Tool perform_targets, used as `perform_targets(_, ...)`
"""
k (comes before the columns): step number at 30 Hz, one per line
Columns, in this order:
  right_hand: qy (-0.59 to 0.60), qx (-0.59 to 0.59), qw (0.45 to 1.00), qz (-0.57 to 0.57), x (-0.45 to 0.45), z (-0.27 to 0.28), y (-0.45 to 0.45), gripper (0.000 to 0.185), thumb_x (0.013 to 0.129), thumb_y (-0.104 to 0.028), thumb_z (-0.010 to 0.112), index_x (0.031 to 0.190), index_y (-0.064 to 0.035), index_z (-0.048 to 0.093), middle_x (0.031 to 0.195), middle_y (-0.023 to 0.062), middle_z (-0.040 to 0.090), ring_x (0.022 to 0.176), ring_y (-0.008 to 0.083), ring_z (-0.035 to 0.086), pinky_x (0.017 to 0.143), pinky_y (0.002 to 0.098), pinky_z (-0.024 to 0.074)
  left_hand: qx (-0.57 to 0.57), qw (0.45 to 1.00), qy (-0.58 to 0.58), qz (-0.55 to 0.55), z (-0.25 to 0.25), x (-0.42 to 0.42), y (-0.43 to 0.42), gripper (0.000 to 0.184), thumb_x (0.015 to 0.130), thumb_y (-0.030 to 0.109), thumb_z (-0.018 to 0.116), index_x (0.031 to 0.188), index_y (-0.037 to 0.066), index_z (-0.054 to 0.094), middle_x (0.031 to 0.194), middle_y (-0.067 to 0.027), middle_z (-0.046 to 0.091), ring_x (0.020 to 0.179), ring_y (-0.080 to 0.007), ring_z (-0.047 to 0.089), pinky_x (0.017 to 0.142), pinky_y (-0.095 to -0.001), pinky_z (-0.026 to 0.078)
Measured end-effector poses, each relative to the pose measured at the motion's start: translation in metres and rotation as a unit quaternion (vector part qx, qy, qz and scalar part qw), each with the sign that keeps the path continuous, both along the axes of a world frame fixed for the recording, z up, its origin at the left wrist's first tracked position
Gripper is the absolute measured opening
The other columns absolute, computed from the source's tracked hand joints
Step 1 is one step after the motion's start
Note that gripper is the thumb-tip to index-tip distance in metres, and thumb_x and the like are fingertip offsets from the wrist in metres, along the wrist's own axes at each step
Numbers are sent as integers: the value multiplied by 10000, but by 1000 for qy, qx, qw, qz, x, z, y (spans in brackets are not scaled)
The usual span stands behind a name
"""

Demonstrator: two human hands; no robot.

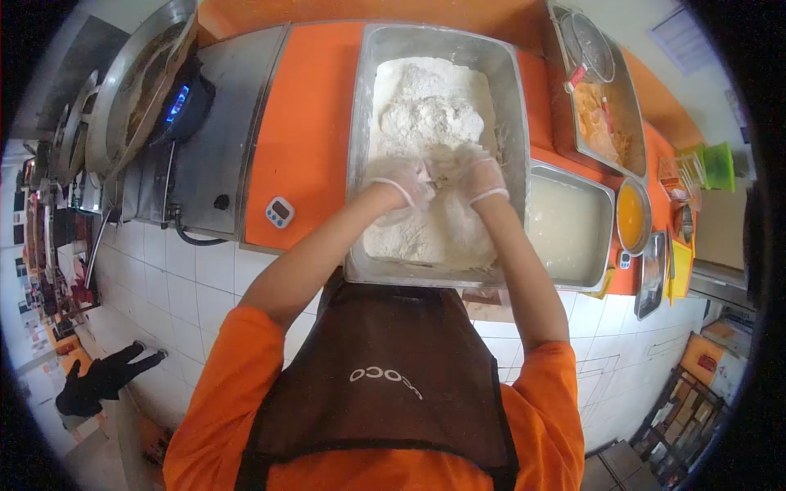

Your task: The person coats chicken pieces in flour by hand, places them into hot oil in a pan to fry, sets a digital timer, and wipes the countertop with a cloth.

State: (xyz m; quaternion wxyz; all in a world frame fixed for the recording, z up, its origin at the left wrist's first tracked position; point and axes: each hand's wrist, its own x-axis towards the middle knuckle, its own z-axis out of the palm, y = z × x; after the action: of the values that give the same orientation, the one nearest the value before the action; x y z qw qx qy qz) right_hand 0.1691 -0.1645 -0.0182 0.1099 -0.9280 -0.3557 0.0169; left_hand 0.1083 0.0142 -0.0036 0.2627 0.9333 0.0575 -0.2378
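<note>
Both hands wear clear plastic gloves dusted white and work inside a deep metal pan (355, 164) of white flour (393, 241). My left hand (401, 186) is in the near half of the pan, its fingers curled in; what they hold, if anything, is hidden. My right hand (476, 176) is beside it on the right, in the flour, and its fingers are blurred by dust and motion. Just beyond the hands lies a heap of lumpy flour-coated pieces (434, 119), whose kind I cannot make out.
To the right stand a tray of pale liquid (569, 225), a bowl of orange liquid (633, 214), and a bin of orange-coated crumbs (602, 127) with a strainer (587, 49). A timer (280, 213) lies on the left counter, near a lit stove with a large wok (135, 90). A person (106, 376) is far left.
</note>
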Motion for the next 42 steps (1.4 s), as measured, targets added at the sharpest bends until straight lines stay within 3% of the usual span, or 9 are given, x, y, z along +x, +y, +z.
perform_targets(3,32,79,989,-119,9,8,-12,89,827,-137,631,827,-55,664,865,186,660,868,370,651,760,438,518,-68,994,-60,57,34,6,15,455,782,278,700,1144,14,622,1107,-238,659,1050,-386,633,905,-417,498)
perform_targets(8,-70,80,994,-10,-9,40,25,70,820,-61,583,850,-66,646,848,161,658,852,334,653,758,434,526,-80,974,-197,72,24,10,-13,352,797,175,660,1105,31,570,1042,-223,665,978,-402,641,856,-424,504)
perform_targets(10,-59,57,996,20,13,46,6,107,824,-33,553,889,-64,632,856,157,660,870,333,649,767,438,525,-102,974,-171,105,76,10,0,331,797,131,647,1101,47,545,1021,-223,664,956,-410,640,844,-436,500)
perform_targets(21,-106,92,990,-31,14,71,28,47,795,-76,598,824,-45,620,761,157,601,812,317,628,731,433,510,-121,969,-216,10,29,45,-10,414,826,111,639,1215,38,520,1091,-255,639,1058,-397,608,883,-409,490)
perform_targets(24,-130,75,988,-32,21,67,32,57,792,-93,613,809,-39,614,740,169,600,799,324,625,720,424,503,-116,969,-178,127,118,22,5,466,806,109,664,1237,22,510,1107,-265,635,1062,-400,609,892,-398,492)
perform_targets(26,-151,52,986,-40,20,60,28,82,787,-111,630,820,-36,623,780,188,625,824,339,632,732,420,502,-230,941,-244,37,47,34,-4,457,788,96,669,1210,17,512,1097,-255,640,1043,-394,620,876,-406,496)
perform_targets(31,40,85,995,-40,17,119,24,149,768,-126,665,856,-13,623,833,216,634,843,388,623,739,466,498,-165,950,-227,140,83,27,19,425,788,85,662,1179,11,511,1104,-242,639,1055,-352,629,876,-392,493)
perform_targets(37,-74,78,994,-13,39,72,19,252,710,-262,737,715,-29,642,789,192,650,760,395,625,678,464,508,-197,956,-207,66,90,26,35,400,760,-3,599,1149,-8,510,1077,-253,635,1015,-385,623,867,-411,491)
perform_targets(42,76,154,978,-116,27,173,34,357,758,-332,729,713,17,672,635,154,655,579,228,645,581,352,507,-306,924,-224,58,158,8,102,402,739,-35,601,1132,3,522,1019,-124,630,953,-271,638,827,-384,502)
